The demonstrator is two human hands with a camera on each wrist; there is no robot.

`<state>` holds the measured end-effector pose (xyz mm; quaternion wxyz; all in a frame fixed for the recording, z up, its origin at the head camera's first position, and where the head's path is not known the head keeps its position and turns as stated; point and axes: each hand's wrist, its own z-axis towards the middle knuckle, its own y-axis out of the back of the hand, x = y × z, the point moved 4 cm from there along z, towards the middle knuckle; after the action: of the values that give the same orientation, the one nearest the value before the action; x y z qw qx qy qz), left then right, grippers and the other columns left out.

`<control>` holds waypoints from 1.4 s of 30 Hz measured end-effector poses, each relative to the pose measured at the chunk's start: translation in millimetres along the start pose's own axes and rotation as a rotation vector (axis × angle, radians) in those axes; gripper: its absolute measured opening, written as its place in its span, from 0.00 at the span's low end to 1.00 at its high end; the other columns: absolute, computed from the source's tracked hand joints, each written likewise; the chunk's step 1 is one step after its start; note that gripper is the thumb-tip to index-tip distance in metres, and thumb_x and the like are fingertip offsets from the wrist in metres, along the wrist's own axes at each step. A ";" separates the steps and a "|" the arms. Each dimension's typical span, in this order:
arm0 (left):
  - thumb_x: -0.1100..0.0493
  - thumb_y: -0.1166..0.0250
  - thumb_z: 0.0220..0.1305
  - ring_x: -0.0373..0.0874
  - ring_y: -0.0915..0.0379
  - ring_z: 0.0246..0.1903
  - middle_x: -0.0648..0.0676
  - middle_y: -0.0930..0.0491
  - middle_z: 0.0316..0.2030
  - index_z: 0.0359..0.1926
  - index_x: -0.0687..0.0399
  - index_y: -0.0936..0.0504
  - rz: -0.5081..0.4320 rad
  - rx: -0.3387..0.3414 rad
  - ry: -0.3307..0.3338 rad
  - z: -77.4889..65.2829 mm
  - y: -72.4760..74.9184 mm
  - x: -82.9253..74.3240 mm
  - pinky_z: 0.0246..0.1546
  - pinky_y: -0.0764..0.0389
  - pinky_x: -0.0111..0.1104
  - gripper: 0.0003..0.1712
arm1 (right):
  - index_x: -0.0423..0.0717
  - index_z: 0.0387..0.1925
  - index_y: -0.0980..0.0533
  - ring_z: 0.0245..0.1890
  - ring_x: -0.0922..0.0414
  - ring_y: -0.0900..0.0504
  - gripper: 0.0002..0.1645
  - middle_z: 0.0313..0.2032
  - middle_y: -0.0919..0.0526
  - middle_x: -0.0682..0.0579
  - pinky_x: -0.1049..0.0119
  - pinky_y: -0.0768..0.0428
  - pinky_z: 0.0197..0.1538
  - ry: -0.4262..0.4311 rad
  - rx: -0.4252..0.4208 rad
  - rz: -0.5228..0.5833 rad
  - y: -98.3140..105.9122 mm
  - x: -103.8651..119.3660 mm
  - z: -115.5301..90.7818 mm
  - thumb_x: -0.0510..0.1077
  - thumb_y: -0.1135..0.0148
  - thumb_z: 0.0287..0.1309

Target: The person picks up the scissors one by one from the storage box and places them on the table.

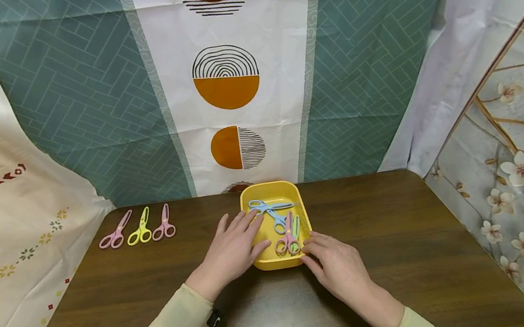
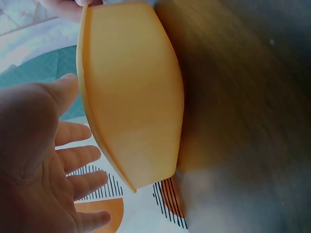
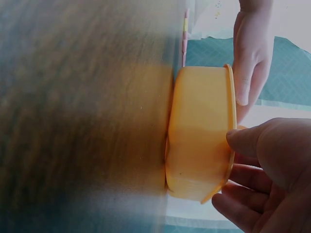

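A yellow plastic bin [image 1: 269, 264] stands on the table, with several small scissors inside. Blue scissors [image 1: 278, 220] lie toward its back and middle, pink scissors [image 1: 289, 234] toward the front right, and a green pair [image 1: 296, 227] partly under the pink. My left hand [image 1: 231, 247] hovers at the bin's left rim, fingers spread and reaching over the blue scissors; the left wrist view shows it holding nothing. At the front right corner my right hand [image 1: 334, 257] pinches the rim, the thumb [image 3: 243, 140] on it and the other fingers partly hidden behind.
At the table's back left, pink scissors [image 1: 116, 230], yellow scissors [image 1: 140, 227] and another pink pair [image 1: 163, 223] lie in a row. A patterned curtain [image 1: 240, 87] hangs directly behind the dark wooden table [image 1: 376, 214], and more printed cloth hangs at both sides.
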<state>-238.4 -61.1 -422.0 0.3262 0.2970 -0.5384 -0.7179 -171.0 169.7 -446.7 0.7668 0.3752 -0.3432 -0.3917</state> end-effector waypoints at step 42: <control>0.36 0.39 0.83 0.58 0.39 0.81 0.58 0.31 0.80 0.82 0.52 0.28 0.081 0.196 0.040 62.2 -23.9 14.9 0.81 0.49 0.65 0.39 | 0.51 0.44 0.09 0.64 0.51 0.13 0.10 0.51 0.07 0.54 0.48 0.14 0.61 0.008 -0.005 -0.003 -0.3 0.0 0.2 0.50 0.19 0.66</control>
<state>-299.4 -31.9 -431.0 0.3350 0.3196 -0.6110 -0.6421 -171.3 169.5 -446.9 0.7686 0.3754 -0.3386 -0.3920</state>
